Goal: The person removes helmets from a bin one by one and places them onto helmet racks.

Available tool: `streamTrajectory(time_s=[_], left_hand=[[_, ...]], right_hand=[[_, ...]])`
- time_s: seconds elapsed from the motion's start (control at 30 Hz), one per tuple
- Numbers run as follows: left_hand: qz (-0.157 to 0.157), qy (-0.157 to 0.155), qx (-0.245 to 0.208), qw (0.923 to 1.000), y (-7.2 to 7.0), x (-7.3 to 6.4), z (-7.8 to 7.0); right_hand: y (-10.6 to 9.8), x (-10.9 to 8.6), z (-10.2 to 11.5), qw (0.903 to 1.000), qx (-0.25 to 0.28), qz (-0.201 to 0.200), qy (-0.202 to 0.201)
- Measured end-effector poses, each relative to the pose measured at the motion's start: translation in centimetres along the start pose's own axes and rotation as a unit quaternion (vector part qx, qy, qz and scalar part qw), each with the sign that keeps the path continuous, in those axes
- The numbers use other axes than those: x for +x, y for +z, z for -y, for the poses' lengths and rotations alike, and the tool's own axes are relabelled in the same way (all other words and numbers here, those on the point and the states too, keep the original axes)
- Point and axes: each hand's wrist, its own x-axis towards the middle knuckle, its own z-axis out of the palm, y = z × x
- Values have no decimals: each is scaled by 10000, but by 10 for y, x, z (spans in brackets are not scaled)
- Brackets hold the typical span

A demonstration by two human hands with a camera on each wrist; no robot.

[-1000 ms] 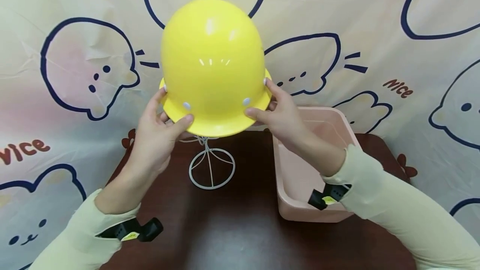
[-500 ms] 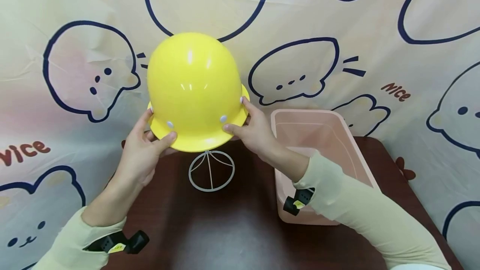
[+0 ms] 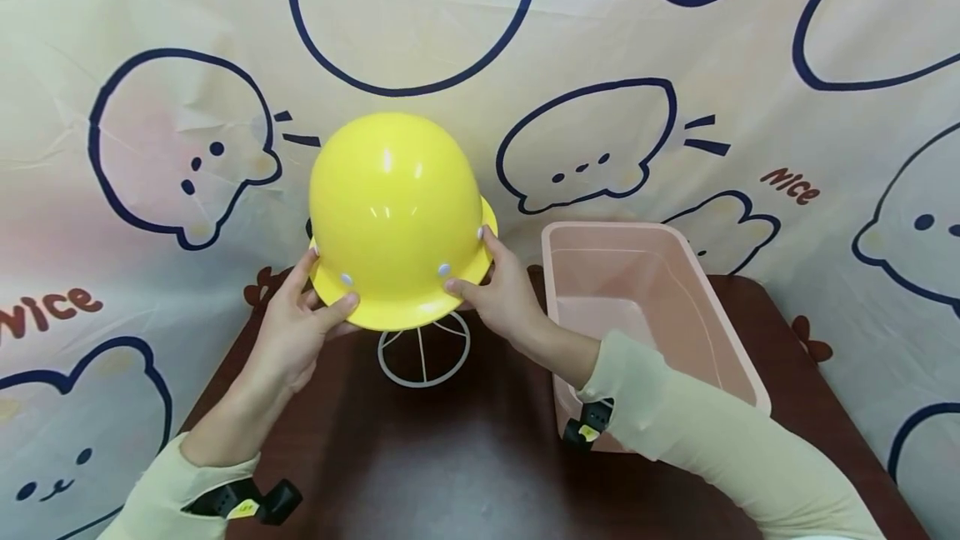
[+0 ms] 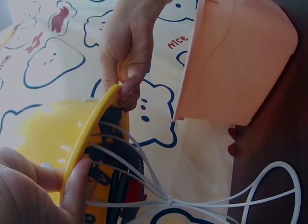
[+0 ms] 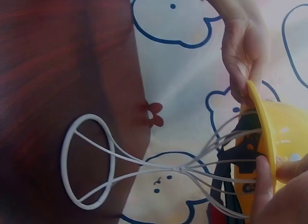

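Both hands hold a yellow hard hat (image 3: pixel 397 198) by its brim, crown upward, over a white wire stand (image 3: pixel 423 369). My left hand (image 3: pixel 288 332) pinches the left side of the brim between thumb and fingers. At the right side, my right hand (image 3: pixel 502 290) grips the brim the same way. In the left wrist view the stand's upper wires (image 4: pixel 144 173) reach up inside the hat, beside its dark inner straps (image 4: pixel 115 171). From the right wrist, the stand's ring base (image 5: pixel 88 161) shows on the table. Whether the hat's weight rests on the wires cannot be told.
A pink plastic bin (image 3: pixel 652 273) stands on the right of the dark wooden table (image 3: pixel 427 473), partly behind my right forearm. A cartoon-printed cloth (image 3: pixel 600 23) hangs behind the table. Each wrist wears a small black camera (image 3: pixel 277 502).
The hands have lowered the hard hat, first down and to the left, then slightly further down over the wire stand. The stand's upper part is now covered by the hat in the head view.
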Motion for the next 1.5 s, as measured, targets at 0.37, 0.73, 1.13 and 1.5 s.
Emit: streamTrajectory(time_s=[0.37, 0.73, 1.13, 1.5], left_hand=[[65, 14, -21, 10000, -3, 4, 14], [21, 60, 14, 10000, -4, 6, 18], [127, 47, 16, 9999, -7, 6, 21], [482, 169, 248, 9984, -13, 1, 15]], right_hand=[[6, -7, -19, 9992, -164, -219, -300], [6, -3, -23, 9997, -19, -3, -242], [4, -3, -23, 9999, 51, 67, -143], [-5, -7, -24, 9986, -491, 94, -160]])
